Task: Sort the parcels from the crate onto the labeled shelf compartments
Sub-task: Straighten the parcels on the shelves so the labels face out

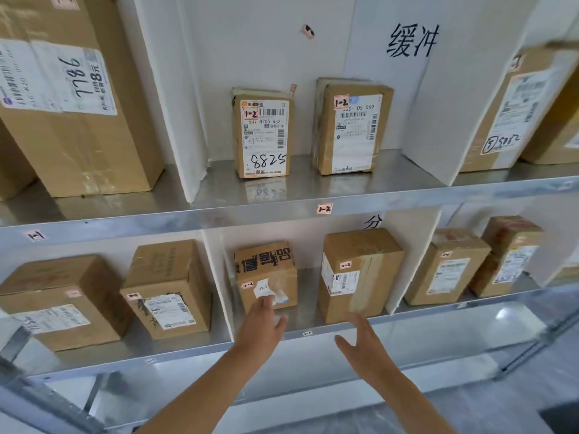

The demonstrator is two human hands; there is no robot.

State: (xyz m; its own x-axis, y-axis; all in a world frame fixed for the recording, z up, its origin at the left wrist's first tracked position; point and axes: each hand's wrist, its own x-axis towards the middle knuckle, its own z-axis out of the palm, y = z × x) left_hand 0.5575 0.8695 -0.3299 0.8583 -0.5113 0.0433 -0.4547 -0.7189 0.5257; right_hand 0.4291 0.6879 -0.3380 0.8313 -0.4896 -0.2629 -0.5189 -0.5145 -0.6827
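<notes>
2 shelved in 1-2 bay (307, 317) | L hand (263, 321) flat, at 9 o'clock box (266, 270) | R hand (360, 343) spread, empty | crate unseen, remainder unclear

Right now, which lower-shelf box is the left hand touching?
The small box printed with bold black characters, left in the middle compartment; the left hand touches its front label.

8825 parcel (263, 133) standing L of 2nd parcel (352, 130) in mid bay of upper shelf (219, 189), big box (72, 98) sitting in L bay, on lower shelf (416, 313) L parcel (266, 274) sitting beside R parcel (360, 274), L hand (261, 321) hovering at L parcel's front, R hand (363, 343) hovering before R parcel
</notes>
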